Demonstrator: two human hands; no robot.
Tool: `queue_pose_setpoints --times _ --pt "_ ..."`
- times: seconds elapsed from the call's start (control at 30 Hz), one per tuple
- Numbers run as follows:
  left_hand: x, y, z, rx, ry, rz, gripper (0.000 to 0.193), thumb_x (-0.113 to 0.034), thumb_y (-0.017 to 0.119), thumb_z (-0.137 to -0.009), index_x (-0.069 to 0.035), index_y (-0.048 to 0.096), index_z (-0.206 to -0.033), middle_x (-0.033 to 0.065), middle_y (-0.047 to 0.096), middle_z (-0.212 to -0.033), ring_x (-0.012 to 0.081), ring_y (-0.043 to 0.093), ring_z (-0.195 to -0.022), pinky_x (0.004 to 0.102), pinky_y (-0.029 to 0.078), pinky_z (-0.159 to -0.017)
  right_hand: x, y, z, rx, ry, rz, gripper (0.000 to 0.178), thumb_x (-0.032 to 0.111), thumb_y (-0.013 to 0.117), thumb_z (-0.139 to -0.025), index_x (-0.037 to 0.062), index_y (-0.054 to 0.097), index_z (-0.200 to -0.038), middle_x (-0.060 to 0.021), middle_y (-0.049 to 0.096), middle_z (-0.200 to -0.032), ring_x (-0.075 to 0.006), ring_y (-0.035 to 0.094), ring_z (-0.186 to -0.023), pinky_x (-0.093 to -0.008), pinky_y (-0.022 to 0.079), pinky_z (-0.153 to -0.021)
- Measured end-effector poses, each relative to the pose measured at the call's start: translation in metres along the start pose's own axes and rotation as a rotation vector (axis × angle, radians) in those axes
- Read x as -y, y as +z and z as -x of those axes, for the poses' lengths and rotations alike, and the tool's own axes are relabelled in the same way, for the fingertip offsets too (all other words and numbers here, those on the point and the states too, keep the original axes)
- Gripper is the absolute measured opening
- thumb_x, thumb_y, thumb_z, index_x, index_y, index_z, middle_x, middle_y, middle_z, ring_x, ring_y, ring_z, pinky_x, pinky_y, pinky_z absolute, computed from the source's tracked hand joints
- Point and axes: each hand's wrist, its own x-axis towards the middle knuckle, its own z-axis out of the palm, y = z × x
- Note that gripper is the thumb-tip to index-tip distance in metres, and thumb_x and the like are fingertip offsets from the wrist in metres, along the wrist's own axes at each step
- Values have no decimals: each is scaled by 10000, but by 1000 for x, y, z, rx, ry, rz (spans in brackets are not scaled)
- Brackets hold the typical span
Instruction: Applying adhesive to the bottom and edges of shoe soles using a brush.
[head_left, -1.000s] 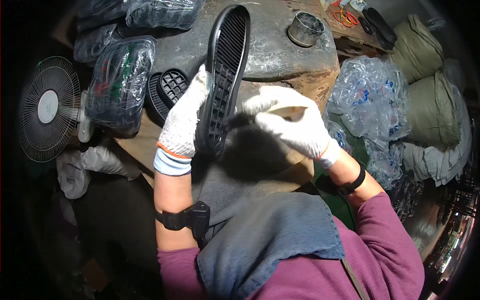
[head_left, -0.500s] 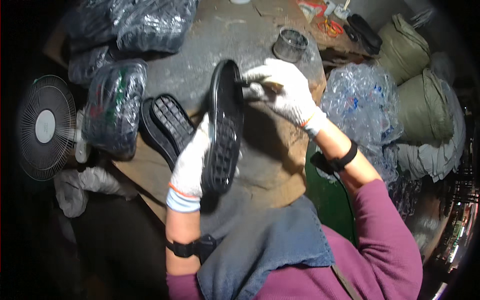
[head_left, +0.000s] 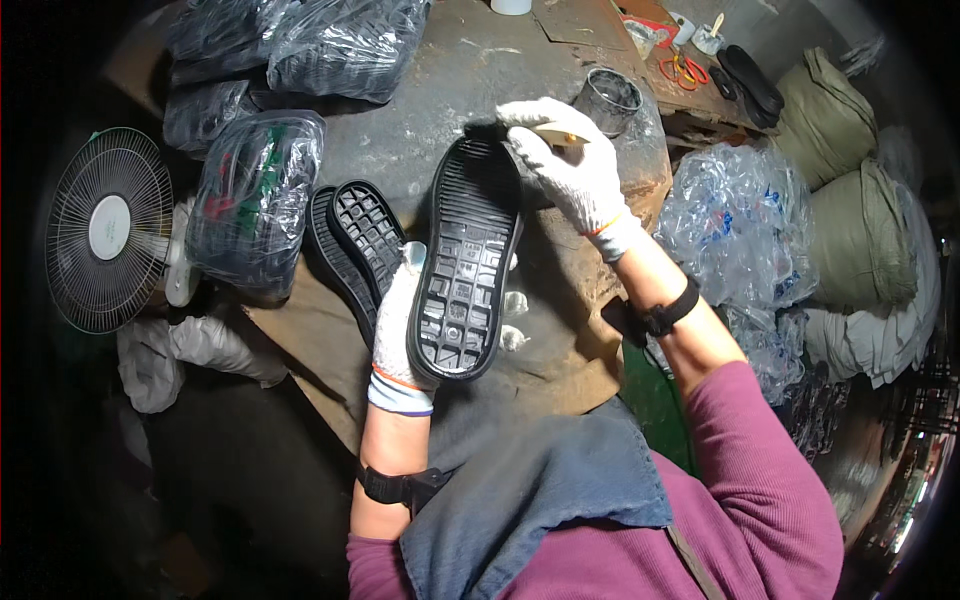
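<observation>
My left hand, in a white knit glove, grips a black shoe sole from beneath, its fingertips showing past the right edge. The sole stands tilted, toe end away, its ridged and gridded face turned toward me. At the toe rim is my gloved right hand, closed on a small brush with a dark tip and a pale handle. Fingers cover most of the brush, and whether its tip touches the rim is hard to tell. Left of the held sole lie two more black soles, one leaning over the other.
Plastic-wrapped bundles stand along the table's left side, beside a fan. A round tin sits beyond my right hand. Farther right are orange-handled scissors, clear plastic bags and stuffed sacks.
The sole has turned from nearly edge-on to show its gridded face. My right hand with the brush has gone from the sole's right side up to its toe end.
</observation>
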Motion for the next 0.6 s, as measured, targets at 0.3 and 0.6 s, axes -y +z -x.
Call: queue_pose_setpoints --times 0.3,0.6 --pt "0 -16 11 16 60 -81 764 -616 326 -1096 -65 363 -1625 243 417 -1633 632 507 -1324 821 459 -973 20 15 38 418 -70 -8 235 112 751 -933 79 785 -1163 -55 730 -1144 -181 669 -1154 -341 532 -1009" --pt "-2 -5 2 55 44 -77 701 -530 381 -1100 -32 415 -1592 274 453 -1595 590 554 -1297 791 459 -1020 16 17 23 353 180 -197 239 71 764 -928 34 765 -1164 -62 761 -1162 -152 695 -1090 -309 536 -993"
